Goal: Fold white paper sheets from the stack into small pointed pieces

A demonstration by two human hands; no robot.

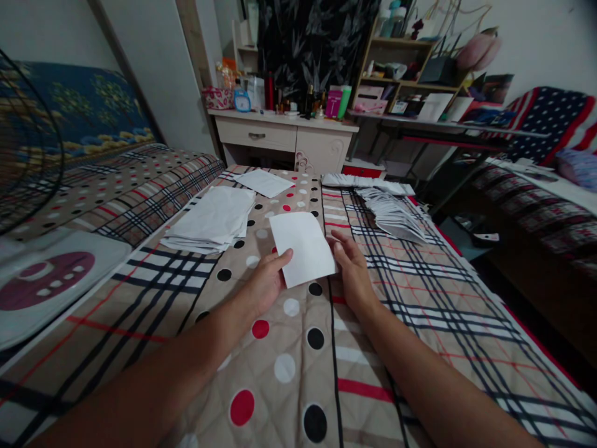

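Note:
A white sheet of paper (303,247) is tilted just above the bedspread in front of me. My left hand (270,277) grips its lower left side, thumb on top and the other fingers hidden beneath. At the right edge is my right hand (351,266), its fingers loosely spread; whether they touch the paper is hard to tell. Left of the hands lies an uneven stack of white papers (212,218). Beyond that stack a single white paper (265,183) lies flat. To the right, a fanned-out pile of white papers (392,211) spreads across the checked part of the bedspread.
The bed's patterned cover (289,398) stretches under everything. A white plastic package (60,280) with a purple print lies at the left, near a fan's wire guard (58,143). A cluttered cream dresser (280,134) stands past the bed's far end, with a desk (448,127) to its right.

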